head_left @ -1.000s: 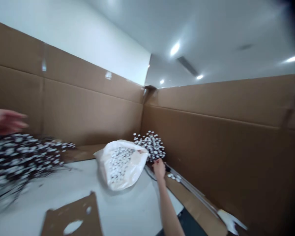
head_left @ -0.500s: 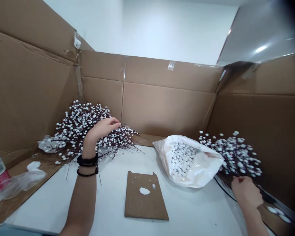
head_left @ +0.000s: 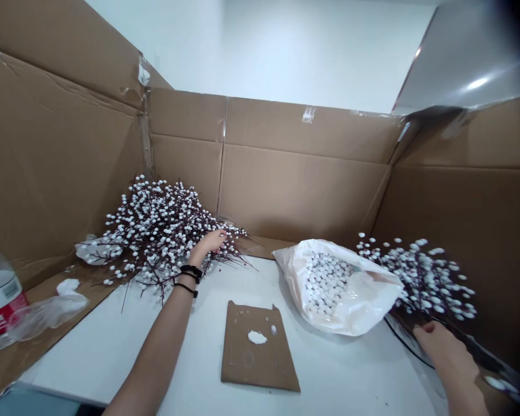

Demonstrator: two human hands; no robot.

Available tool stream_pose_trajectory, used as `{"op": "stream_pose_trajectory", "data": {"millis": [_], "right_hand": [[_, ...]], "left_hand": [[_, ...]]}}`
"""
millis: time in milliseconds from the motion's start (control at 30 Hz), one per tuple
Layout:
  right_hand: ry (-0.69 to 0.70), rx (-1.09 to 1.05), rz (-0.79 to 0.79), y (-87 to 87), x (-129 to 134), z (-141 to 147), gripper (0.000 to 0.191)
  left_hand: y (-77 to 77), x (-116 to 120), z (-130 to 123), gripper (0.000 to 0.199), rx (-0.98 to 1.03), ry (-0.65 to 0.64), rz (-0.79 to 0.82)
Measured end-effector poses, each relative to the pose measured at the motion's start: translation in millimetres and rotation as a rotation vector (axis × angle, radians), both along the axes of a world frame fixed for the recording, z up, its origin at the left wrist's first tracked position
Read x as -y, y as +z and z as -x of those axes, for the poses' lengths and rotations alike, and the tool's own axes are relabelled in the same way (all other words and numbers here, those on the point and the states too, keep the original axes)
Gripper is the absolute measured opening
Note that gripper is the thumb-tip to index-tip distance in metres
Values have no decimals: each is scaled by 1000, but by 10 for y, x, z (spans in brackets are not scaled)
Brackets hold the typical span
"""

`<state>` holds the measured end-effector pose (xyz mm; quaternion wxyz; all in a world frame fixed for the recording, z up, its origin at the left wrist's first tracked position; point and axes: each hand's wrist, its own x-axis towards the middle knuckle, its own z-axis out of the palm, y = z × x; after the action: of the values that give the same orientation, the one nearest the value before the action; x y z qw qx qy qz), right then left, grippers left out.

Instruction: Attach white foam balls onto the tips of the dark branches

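My left hand [head_left: 212, 240], with dark bands on the wrist, is at the right side of a large pile of dark twigs with white berries [head_left: 160, 225]. Its fingers are bent in among the stem ends, and what they hold is too small to tell. At the right, the fingers of my right hand [head_left: 437, 341] are pinched at the lower stems of a second berry bunch [head_left: 429, 280]; whether a stem is in them is hidden. Between the hands lies an open white bag [head_left: 364, 303] full of white berries.
A cardboard piece [head_left: 260, 370] with a white blob lies on the white table [head_left: 199, 358]. Cardboard walls [head_left: 303, 185] stand around. A bottle with a red label [head_left: 0, 312] and crumpled plastic [head_left: 47, 315] are at the left; a black cable [head_left: 409, 346] runs near my right hand.
My left hand has moved right and down from above the pile to its stem ends. My right hand stays by the right bunch. The view has shifted slightly.
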<state>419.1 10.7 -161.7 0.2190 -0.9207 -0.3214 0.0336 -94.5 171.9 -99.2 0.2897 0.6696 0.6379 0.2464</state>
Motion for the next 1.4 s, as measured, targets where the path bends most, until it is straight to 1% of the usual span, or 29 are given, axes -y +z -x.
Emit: {"op": "stream_pose_trajectory", "data": {"millis": [100,167,267,333,400,500,567,633,700,767,800,833,867,900,933,967,1033,1100,1167,1200,1267,1300,1333,1367,1400], "right_hand": [[-9,9,-7,-2,-2,-9,21],[0,18,-25,-11,5,-19,23],[25,17,-87,-47,19,-42,24],[24,8,-130,-69,26,-47,21],[11,-5,-151,-72,31,-33,18],[9,-24,-187,-32,32,16,17],[-7,-42,-240,1,23,51,17],[-36,-68,-299,20,8,78,17],[-69,-91,-351,24,-8,98,17],[-92,-100,-403,30,-16,123,17],[-103,-104,-441,41,-15,143,17],[-115,-107,-488,61,-13,171,14],[-120,-110,-545,91,-9,212,10],[-117,-110,-612,129,-6,269,4],[-102,-114,-684,173,-4,345,9],[-59,-128,-753,220,-6,442,19],[99,-207,-853,309,-22,701,39],[333,-359,-868,380,-49,1026,54],[582,-528,-788,435,-74,1363,65],[699,-611,-720,456,-84,1518,68],[1026,-880,-508,480,-99,1768,72],[1158,-1007,-427,478,-106,1857,72],[1251,-1110,-374,466,-113,1923,72],[1294,-1175,-359,444,-122,1965,72],[1288,-1196,-376,414,-131,1988,71]], "left_hand": [[-115,-26,-81,32,76,52,-58],[-150,-29,-117,31,136,96,-108],[-125,-23,-156,32,251,168,-193],[-52,-9,-181,31,344,211,-255],[70,21,-205,30,450,246,-321],[352,149,-225,28,622,270,-436],[595,335,-218,26,731,259,-526],[851,619,-194,27,821,207,-610],[1085,978,-169,30,876,103,-656],[1261,1345,-158,31,893,-24,-651],[1317,1506,-162,31,882,-102,-641],[1346,1640,-174,30,806,-213,-668],[1345,1743,-194,31,730,-296,-695],[1311,1814,-222,31,676,-365,-687],[1242,1855,-257,29,608,-442,-647],[1138,1870,-298,26,534,-514,-580],[846,1849,-379,20,340,-647,-410],[491,1790,-434,22,141,-718,-337],[150,1715,-439,23,73,-733,-298],[4,1676,-423,22,61,-729,-288],[-221,1599,-368,23,50,-710,-292],[-302,1565,-337,25,50,-696,-302],[-367,1535,-307,27,50,-685,-312],[-419,1510,-281,30,48,-677,-323],[-464,1493,-260,32,43,-676,-331]]}}
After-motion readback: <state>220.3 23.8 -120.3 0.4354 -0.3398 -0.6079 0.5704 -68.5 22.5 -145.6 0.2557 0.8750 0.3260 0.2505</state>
